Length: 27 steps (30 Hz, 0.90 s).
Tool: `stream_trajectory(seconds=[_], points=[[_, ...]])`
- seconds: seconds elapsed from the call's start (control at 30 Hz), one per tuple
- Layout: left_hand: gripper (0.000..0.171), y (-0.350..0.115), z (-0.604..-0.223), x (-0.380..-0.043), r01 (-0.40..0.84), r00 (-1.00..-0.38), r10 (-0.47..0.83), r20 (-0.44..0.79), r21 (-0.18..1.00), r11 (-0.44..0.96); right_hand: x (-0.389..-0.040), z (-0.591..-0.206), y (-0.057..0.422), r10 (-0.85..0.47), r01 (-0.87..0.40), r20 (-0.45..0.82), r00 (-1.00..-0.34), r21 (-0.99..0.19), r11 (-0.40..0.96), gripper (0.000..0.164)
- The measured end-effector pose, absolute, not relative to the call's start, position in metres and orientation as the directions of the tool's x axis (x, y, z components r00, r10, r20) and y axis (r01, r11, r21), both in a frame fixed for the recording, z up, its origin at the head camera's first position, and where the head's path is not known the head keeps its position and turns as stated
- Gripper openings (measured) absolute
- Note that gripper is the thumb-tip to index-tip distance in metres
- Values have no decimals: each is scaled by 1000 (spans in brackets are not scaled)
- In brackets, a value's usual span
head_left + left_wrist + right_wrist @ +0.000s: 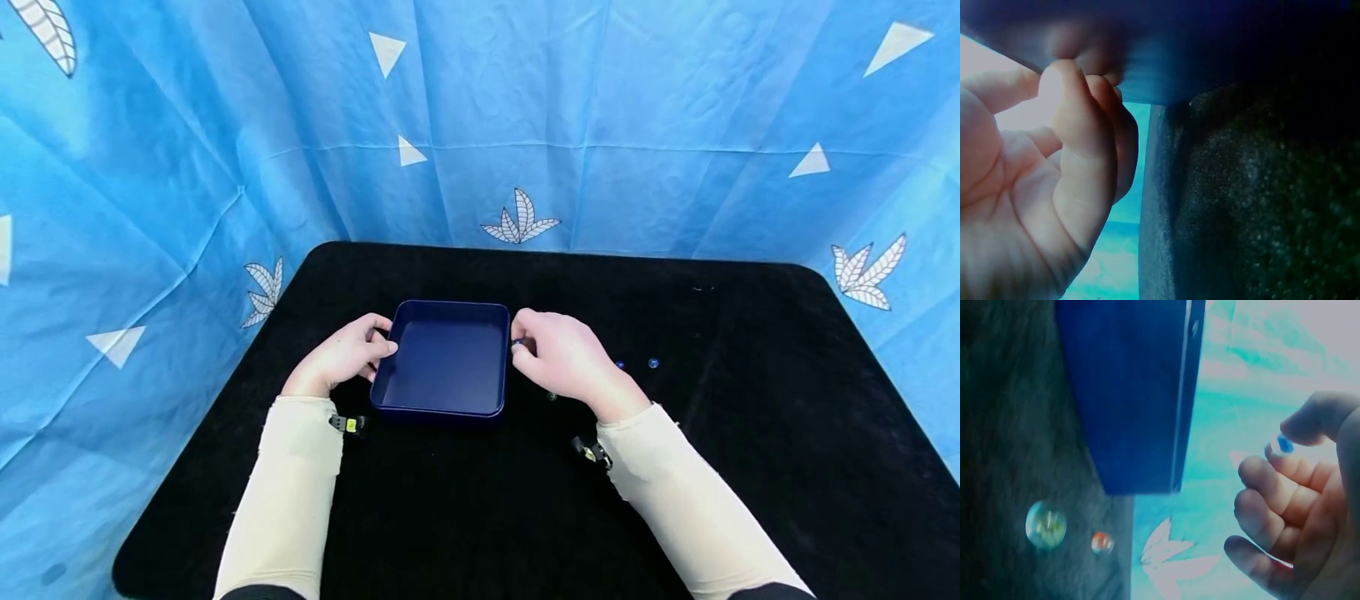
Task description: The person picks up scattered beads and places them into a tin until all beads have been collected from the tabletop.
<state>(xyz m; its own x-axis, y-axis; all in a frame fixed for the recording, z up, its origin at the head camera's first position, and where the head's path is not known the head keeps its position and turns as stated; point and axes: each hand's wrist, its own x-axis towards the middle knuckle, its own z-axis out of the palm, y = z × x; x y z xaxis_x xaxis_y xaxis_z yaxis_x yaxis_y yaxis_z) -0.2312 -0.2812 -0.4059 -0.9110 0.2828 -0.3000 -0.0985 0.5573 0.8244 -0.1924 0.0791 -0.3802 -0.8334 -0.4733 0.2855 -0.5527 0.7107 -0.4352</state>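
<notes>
A dark blue square tray (pixel 442 412) with low walls is in the middle of the head view. At its left wall my left hand (pixel 348 354) holds the rim, thumb over the edge and fingers against the outside. The left wrist view shows those fingers (pixel 1082 137) meeting the tray's blue side (pixel 1166 56). My right hand (pixel 566 354) is just beside the right wall, pinching a small clear marble (pixel 1282 445) with blue inside between thumb and index finger. Its other fingers curl loosely.
Two blue marbles (pixel 653 362) lie on the black cloth-covered table (pixel 495 517) right of my right hand. In the right wrist view, a greenish marble (pixel 1046 525) and an orange one (pixel 1102 542) lie near the tray. A blue patterned curtain (pixel 480 100) stands behind the table.
</notes>
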Motion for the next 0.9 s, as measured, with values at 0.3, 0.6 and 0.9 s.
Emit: stream_trajectory(seconds=[0.3,0.6,0.9], points=[[42,-286,-410,-229,-106,-915,271,-300,824,556,-177,-385,53,-618,-669,261,-742,-348,656,17],[40,-279,-407,-234,-92,-916,282,-286,832,548,-172,-396,45,-664,-720,279,-694,-287,632,17],[41,-278,-404,-234,-114,-912,272,-308,826,552,-174,-398,43,-659,-725,302,-688,-263,636,16]])
